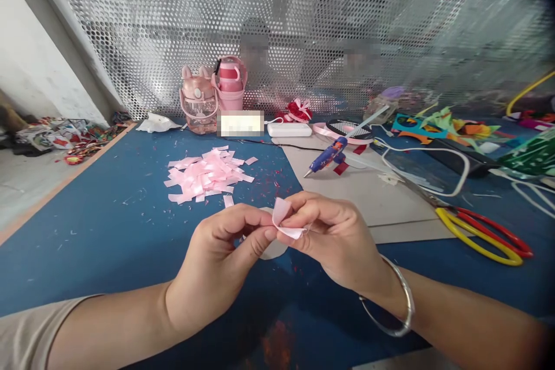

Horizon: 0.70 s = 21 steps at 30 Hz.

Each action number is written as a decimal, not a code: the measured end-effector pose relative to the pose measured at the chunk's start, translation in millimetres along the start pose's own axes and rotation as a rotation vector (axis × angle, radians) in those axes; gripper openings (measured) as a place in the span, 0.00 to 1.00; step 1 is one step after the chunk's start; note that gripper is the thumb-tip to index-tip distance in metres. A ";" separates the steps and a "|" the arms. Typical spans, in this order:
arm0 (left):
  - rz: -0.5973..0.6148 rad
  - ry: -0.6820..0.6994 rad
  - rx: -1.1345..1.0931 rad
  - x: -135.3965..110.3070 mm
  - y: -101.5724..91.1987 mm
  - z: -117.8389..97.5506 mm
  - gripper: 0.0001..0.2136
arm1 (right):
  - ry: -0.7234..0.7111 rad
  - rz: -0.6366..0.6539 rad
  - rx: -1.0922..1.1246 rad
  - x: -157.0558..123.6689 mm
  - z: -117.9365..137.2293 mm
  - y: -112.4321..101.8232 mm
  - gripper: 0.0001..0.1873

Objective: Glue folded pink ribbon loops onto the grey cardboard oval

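A short piece of pink ribbon [282, 213] is folded over between my two hands, above the table. My left hand [229, 257] pinches its left edge between thumb and forefinger. On the other side, my right hand [333, 231] grips the ribbon with thumb and fingers, and a silver bangle circles that wrist. Behind the fingertips a pale round disc [274, 250] shows in part; whether it is touched I cannot tell. Farther back lies a loose pile of cut pink ribbon pieces [203, 176], with one piece [228, 201] apart from it near my left hand.
A blue glue gun [327, 157] rests on grey board [373, 208]. Scissors [481, 234] with red and yellow handles lie at right, near a white cable [463, 170]. A pink bottle [198, 104] and pink cup [231, 89] stand against the perforated metal screen [151, 29].
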State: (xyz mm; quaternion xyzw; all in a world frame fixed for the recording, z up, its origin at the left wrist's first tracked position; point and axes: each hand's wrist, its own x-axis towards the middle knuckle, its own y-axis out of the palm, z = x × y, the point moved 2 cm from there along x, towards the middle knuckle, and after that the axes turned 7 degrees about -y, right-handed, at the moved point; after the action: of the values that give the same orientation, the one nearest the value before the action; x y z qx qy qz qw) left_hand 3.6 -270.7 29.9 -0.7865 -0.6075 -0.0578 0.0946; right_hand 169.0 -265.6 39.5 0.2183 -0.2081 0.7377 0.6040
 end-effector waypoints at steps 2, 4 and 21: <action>-0.012 0.007 0.019 0.2 -0.7 0.5 0.03 | 0.002 0.010 0.002 -1.1 -0.3 0.6 0.08; -0.012 0.029 0.052 0.3 -1.2 0.2 0.03 | 0.001 0.014 0.009 -2.1 -0.3 1.2 0.09; 0.094 0.079 0.219 0.4 -2.6 -1.8 0.05 | -0.508 0.236 -0.551 3.8 20.8 -6.2 0.06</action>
State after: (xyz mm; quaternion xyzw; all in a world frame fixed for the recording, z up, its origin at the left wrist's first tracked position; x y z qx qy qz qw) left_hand 1.2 -270.0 32.0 -0.7962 -0.5684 -0.0176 0.2064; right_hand 175.9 -273.4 59.0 0.1981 -0.5651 0.6411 0.4801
